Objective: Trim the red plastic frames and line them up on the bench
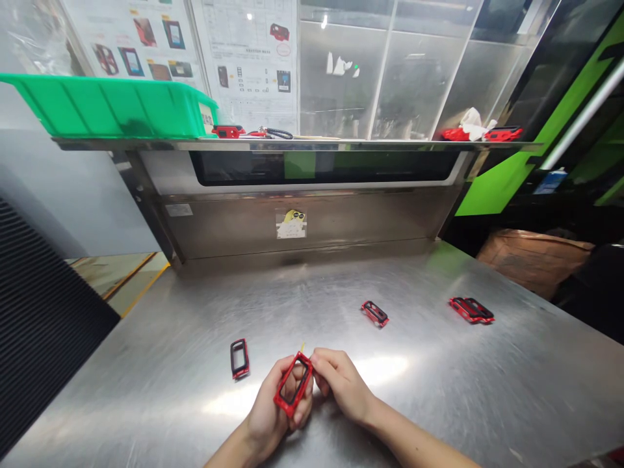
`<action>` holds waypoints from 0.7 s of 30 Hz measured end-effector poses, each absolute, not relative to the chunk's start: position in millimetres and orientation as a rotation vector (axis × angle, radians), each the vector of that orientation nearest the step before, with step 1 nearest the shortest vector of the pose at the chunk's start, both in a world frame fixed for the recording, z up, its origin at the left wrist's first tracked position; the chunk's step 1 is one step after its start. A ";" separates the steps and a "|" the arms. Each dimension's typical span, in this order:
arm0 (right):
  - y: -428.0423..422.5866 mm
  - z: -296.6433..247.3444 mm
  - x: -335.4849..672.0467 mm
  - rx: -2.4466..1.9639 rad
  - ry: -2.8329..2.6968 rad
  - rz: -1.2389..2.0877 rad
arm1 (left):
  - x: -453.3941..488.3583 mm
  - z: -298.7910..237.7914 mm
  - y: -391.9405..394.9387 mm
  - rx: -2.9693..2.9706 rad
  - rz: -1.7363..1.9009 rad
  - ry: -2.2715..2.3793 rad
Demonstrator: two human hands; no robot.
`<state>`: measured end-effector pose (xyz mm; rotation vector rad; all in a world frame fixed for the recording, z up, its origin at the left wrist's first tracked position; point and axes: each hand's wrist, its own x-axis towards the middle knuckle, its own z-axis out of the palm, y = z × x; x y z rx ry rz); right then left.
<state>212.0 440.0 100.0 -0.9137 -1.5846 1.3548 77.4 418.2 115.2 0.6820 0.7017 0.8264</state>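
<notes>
The left hand (pixel 270 409) and right hand (pixel 341 383) are together, clamped on a red-and-black rectangular plastic frame (pixel 281 393) at six o'clock on the brushed-steel counter (pixel 439 403). Matching frames lie at ten (pixel 239 359), one (pixel 375 313) and two o'clock (pixel 471 310).

Bright overhead light throws white glare across the stainless steel table (pixel 439 403), while the wide-angle view bows toward the frame's edges.

On steel bench (pixel 146 403): held frame (pixel 288 406), loose frame (pixel 239 359) L, 2 more frames (pixel 374 314) R; bin (pixel 107 107) on shelf (pixel 312 145) behind.
</notes>
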 end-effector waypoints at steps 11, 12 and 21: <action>444.0 100.5 213.3 -1.088 -1.546 1.143 | 76.0 108.5 425.4 0.966 0.925 1.131; 445.6 99.3 214.3 -1.107 -1.534 1.106 | 74.8 109.7 426.2 1.089 0.945 1.206; 460.6 89.1 222.4 -1.264 -1.556 0.808 | 59.0 127.6 430.1 1.927 0.452 2.112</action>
